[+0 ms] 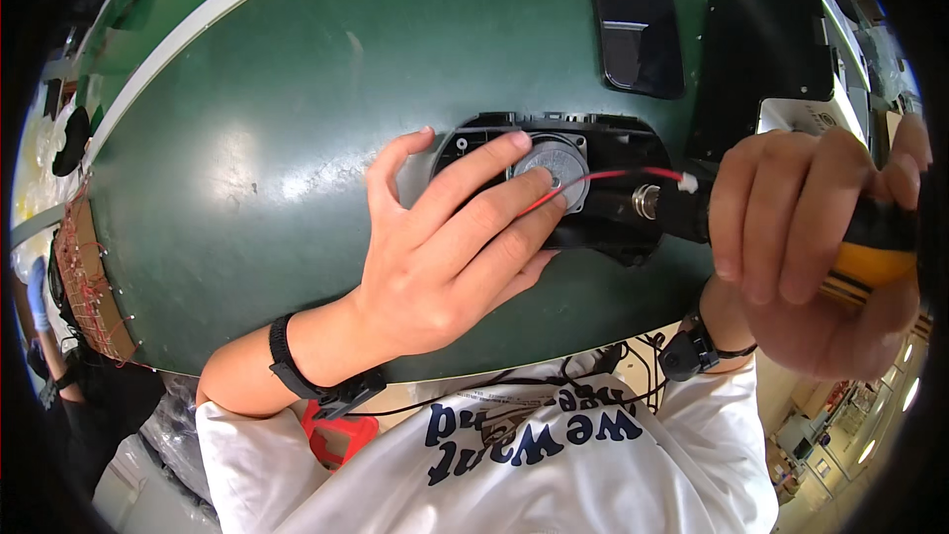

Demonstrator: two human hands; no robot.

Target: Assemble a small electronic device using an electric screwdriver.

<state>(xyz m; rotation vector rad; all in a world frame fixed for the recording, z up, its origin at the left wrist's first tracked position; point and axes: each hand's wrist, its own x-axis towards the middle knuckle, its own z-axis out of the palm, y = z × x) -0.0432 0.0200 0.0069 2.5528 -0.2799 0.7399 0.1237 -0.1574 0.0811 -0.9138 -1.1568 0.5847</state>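
Landmark: the black plastic housing (pixel 593 188), oval and matt, lies flat on the dark green surface (pixel 277 138) just beyond your chest.
Left hand: your left hand (pixel 445 257) lies spread, palm down, over the housing's near left part; its fingers (pixel 494 203) are stretched out and press on the round part, gripping nothing.
Round part: a grey metal disc (pixel 556 166), smooth and dull, sits in a squarish frame in the middle of the housing, half covered by your fingertips.
Wires: a thin red and black wire pair (pixel 603 178) runs from the disc to the right across the housing and ends in a small white plug (pixel 687 181).
Right hand: your right hand (pixel 811 227) is closed in a fist around a tool with a fat yellow and black handle (pixel 875 242), at the housing's right end.
Tool front: its black barrel (pixel 682 218) points left at a small shiny metal stud (pixel 646 201) on the housing; the tip itself cannot be made out.
Beyond the housing: a glossy black oblong panel (pixel 638 20) lies on the surface; to its right stands a black box-like device (pixel 766 49).
Surface: smooth, slightly shiny, with a pale band along its far edge.
Left of the housing: well apart, at the surface's left edge, is a brown board (pixel 89 277) strung with red wires.
Wrists: a black strap (pixel 297 361) circles each, with thin black cables trailing over your white shirt.
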